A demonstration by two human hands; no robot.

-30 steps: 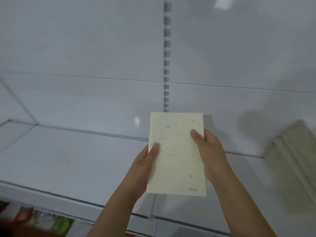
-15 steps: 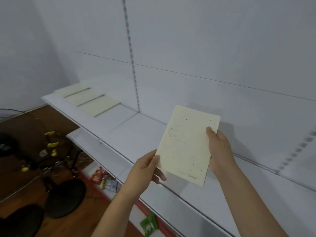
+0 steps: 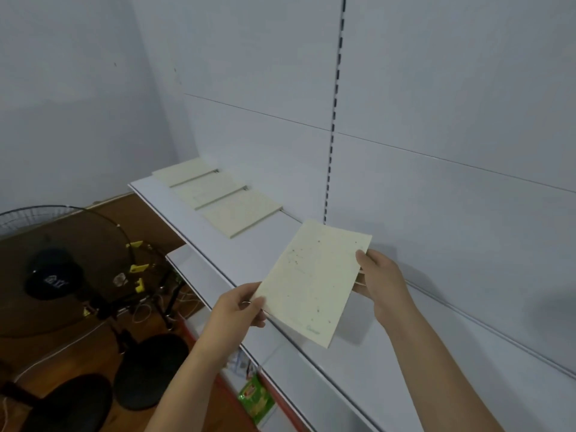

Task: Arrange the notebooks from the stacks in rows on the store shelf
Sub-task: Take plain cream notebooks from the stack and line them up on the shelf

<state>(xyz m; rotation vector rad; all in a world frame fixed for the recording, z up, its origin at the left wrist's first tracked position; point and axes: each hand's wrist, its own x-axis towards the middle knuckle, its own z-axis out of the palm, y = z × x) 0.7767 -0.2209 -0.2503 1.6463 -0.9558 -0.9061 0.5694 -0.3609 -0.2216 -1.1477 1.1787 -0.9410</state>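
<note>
I hold a cream notebook [image 3: 311, 282] with small dark specks over the white shelf [image 3: 268, 254], tilted. My left hand [image 3: 240, 310] pinches its lower left edge. My right hand [image 3: 381, 282] grips its right edge with the thumb on the cover. Three cream notebooks lie flat in a row at the shelf's far left end: the farthest [image 3: 184, 171], the middle one [image 3: 208, 190] and the nearest [image 3: 241, 213], which lies a short way left of the held one.
A slotted upright [image 3: 335, 120] runs down the white back panel. A lower shelf [image 3: 193, 269] juts out below. On the wooden floor at the left stand a black fan [image 3: 53, 269] and round black bases [image 3: 151, 369]. Green packets [image 3: 255, 397] lie low down.
My view has swung left, bringing the row of laid notebooks and the fan into sight. Both hands have carried the notebook left along the shelf, closer to the row.
</note>
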